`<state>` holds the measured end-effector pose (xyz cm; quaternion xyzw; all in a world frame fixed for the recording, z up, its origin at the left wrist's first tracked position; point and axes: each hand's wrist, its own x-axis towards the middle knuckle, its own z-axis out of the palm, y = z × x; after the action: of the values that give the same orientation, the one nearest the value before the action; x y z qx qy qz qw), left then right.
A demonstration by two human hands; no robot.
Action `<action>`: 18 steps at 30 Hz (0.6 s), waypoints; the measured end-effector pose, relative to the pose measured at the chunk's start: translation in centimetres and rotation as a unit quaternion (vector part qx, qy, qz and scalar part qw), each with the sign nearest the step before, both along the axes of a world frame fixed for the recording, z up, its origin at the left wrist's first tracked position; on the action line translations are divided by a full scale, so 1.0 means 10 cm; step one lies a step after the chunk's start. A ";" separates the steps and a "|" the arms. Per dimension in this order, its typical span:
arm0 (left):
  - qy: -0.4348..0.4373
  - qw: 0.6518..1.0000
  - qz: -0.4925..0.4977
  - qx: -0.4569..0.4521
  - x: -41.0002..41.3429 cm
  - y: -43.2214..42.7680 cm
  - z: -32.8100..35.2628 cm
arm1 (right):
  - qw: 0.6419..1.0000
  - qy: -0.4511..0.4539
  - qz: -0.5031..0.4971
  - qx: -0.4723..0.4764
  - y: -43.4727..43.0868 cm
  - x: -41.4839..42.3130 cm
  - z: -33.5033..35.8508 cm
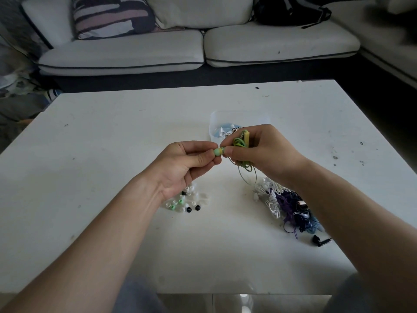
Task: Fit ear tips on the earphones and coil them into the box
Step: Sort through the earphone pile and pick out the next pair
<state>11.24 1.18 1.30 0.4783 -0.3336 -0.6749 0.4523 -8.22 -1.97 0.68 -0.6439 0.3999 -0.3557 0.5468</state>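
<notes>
Left hand (180,163): thumb and fingertips pinch a pale green ear tip (217,151).

Right hand (264,152): thumb and forefinger pinch the earbud end of the green earphones (242,143). The remaining fingers are closed round the bundled cable, and loops of it hang towards 6 o'clock.

Relation: the two hands meet above the table (112,154). The tip lies at 3 o'clock of the left hand and at 9 o'clock of the right. Tip and earbud touch, and their shared axis runs roughly along the 9-to-3 line. Whether the tip is fully seated cannot be told, since the fingers cover the joint.

Judgement: fitting is in hand. It calls for a push along that same axis, held square.

Box (213,127): a clear plastic box at 12 o'clock of the meeting point, just behind the right hand, which is the nearer to it. It already holds coiled earphones, partly hidden.

Loose ear tips (185,199): white, green and black, scattered at 6 o'clock of the left hand.

Tangled earphones (286,204): a white, purple and blue heap at 5 o'clock of the right hand.
</notes>
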 end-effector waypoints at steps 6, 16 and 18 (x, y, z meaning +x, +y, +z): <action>0.005 1.000 0.000 -0.003 0.00 0.00 0.00 | 1.000 -0.022 0.004 0.021 0.00 0.00 0.01; -0.009 1.000 0.003 -0.011 -0.01 -0.01 -0.02 | 1.000 -0.012 -0.006 0.017 0.01 0.01 0.00; -0.004 1.000 0.000 -0.012 -0.01 -0.01 -0.03 | 0.998 -0.039 0.012 0.050 0.01 0.00 0.00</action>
<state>11.15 1.08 1.05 0.4755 -0.3437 -0.6691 0.4562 -8.23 -1.91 0.71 -0.6065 0.3878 -0.3534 0.5975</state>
